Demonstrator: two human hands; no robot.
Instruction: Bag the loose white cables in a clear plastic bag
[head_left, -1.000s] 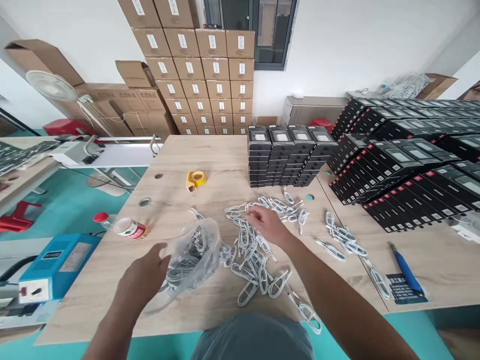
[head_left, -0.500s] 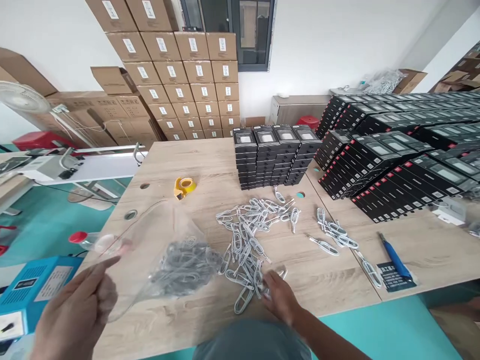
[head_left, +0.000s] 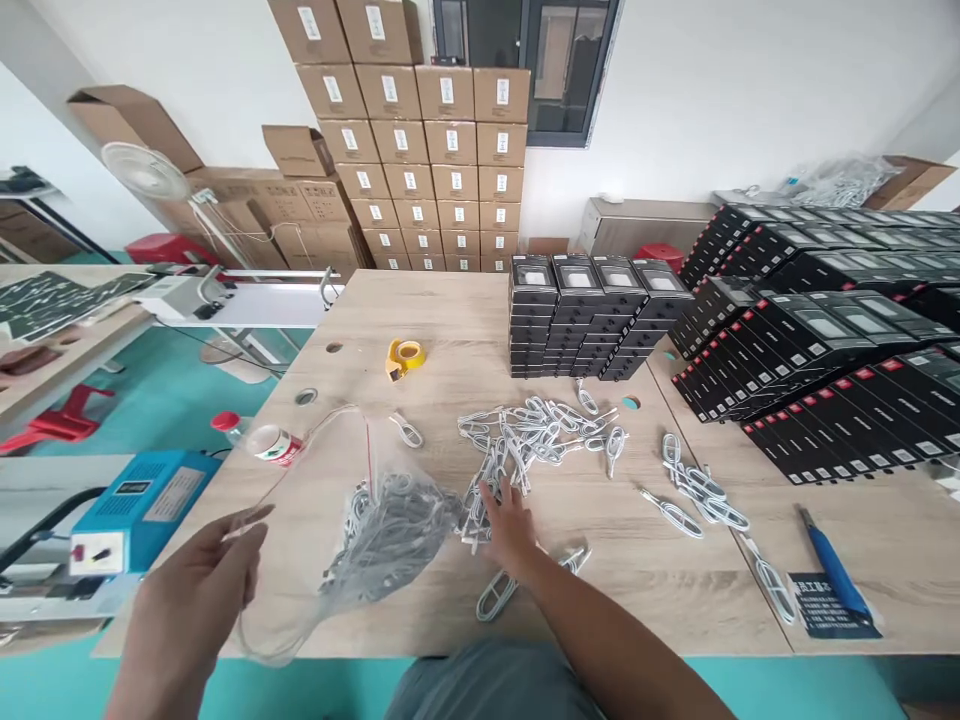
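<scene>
A clear plastic bag [head_left: 352, 530] half full of coiled white cables lies on the wooden table [head_left: 420, 330]. My left hand [head_left: 199, 585] grips the bag's open edge at the near left. A loose heap of coiled white cables [head_left: 525, 440] spreads across the table's middle. My right hand [head_left: 510, 520] rests on the near side of that heap, fingers curled over some cables just beside the bag's mouth. More coiled cables [head_left: 701, 495] lie apart to the right.
Stacks of black boxes [head_left: 592, 310] stand behind the heap, with rows of black boxes [head_left: 825, 340] to the right. A yellow tape roll [head_left: 405, 355], a red-capped bottle [head_left: 259, 440], a blue-handled tool [head_left: 832, 565] and a blue machine [head_left: 142, 505] are nearby. Cardboard cartons [head_left: 427, 150] line the wall.
My right hand went from the far side of the heap to the near edge, then up into its near side. My left hand pulled the bag's edge back toward me.
</scene>
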